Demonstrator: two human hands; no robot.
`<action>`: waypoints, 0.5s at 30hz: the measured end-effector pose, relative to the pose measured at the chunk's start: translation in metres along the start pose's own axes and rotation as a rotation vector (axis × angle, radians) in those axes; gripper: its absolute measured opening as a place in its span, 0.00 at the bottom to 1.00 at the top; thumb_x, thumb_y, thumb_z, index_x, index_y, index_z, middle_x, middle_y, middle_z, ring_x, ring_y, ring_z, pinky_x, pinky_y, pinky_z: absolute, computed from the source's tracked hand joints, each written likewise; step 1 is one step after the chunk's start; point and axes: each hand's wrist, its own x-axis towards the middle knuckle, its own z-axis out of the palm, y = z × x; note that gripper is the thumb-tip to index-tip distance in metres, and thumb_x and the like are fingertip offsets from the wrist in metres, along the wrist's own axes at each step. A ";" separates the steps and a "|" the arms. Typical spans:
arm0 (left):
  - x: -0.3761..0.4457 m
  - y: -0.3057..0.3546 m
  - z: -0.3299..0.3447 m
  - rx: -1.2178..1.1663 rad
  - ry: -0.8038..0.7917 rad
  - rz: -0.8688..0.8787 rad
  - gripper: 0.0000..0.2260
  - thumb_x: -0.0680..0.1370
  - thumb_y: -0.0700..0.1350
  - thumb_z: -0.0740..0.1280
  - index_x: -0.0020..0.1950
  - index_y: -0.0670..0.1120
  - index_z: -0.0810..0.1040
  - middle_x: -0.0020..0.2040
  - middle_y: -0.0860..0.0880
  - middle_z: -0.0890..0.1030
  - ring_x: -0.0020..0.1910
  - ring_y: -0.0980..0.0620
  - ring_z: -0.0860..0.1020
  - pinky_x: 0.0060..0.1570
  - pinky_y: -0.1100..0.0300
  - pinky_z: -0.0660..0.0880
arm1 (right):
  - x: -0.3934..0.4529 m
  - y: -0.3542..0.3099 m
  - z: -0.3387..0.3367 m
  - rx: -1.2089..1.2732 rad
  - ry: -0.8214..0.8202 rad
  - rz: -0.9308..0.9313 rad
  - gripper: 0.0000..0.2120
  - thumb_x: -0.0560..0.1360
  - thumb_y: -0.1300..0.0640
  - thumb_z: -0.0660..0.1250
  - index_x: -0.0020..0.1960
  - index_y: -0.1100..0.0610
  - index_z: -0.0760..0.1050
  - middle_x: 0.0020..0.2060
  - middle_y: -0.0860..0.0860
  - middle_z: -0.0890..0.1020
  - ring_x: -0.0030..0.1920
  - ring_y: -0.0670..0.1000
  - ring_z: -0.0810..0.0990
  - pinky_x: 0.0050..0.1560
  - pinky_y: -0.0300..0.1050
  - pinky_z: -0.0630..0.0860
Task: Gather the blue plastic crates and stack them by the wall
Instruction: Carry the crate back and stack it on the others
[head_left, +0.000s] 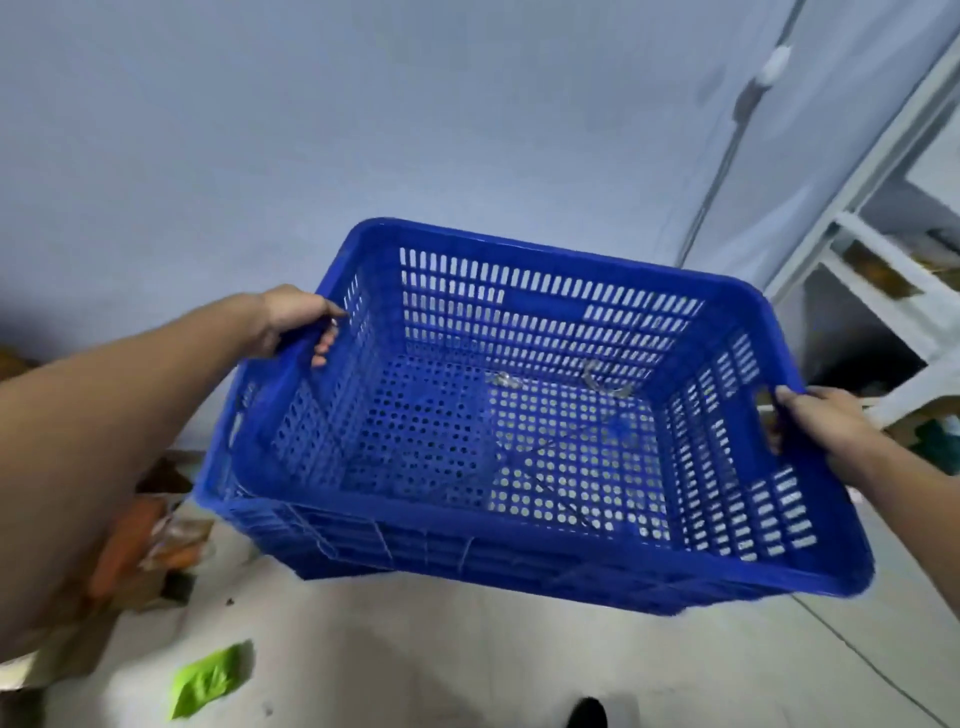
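Here the blue plastic crate (519, 415) hangs above the floor (467, 665), long axis running left to right between the left hand (296, 322) and right hand (821, 421), each curled around an end handle, with the wall (363, 130) just beyond its far side.

You are standing in what is looking like a storeroom or back room: a bare pale blue wall (260, 130) is facing you, white shelving (878, 291) is holding goods at your right, and cardboard clutter (156, 545) and a green scrap (208, 678) are lying on the grey floor (467, 665).
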 end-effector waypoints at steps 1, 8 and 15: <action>0.002 -0.008 -0.015 -0.031 0.010 -0.013 0.18 0.86 0.46 0.59 0.37 0.44 0.69 0.27 0.46 0.69 0.27 0.48 0.67 0.26 0.59 0.73 | 0.000 -0.010 0.014 0.020 -0.035 -0.014 0.16 0.79 0.50 0.66 0.49 0.65 0.76 0.35 0.62 0.79 0.26 0.58 0.76 0.32 0.52 0.78; 0.023 -0.066 -0.111 -0.201 0.247 -0.153 0.13 0.84 0.43 0.59 0.39 0.45 0.72 0.30 0.46 0.74 0.32 0.47 0.69 0.36 0.56 0.69 | 0.016 -0.077 0.149 -0.039 -0.181 -0.142 0.13 0.80 0.52 0.63 0.44 0.61 0.75 0.34 0.62 0.81 0.24 0.57 0.78 0.37 0.56 0.82; 0.076 -0.095 -0.164 -0.190 0.393 -0.229 0.08 0.83 0.43 0.62 0.45 0.44 0.75 0.35 0.44 0.74 0.31 0.45 0.71 0.27 0.59 0.73 | 0.061 -0.106 0.257 -0.107 -0.273 -0.155 0.13 0.75 0.50 0.65 0.46 0.61 0.79 0.32 0.57 0.83 0.28 0.59 0.81 0.44 0.61 0.83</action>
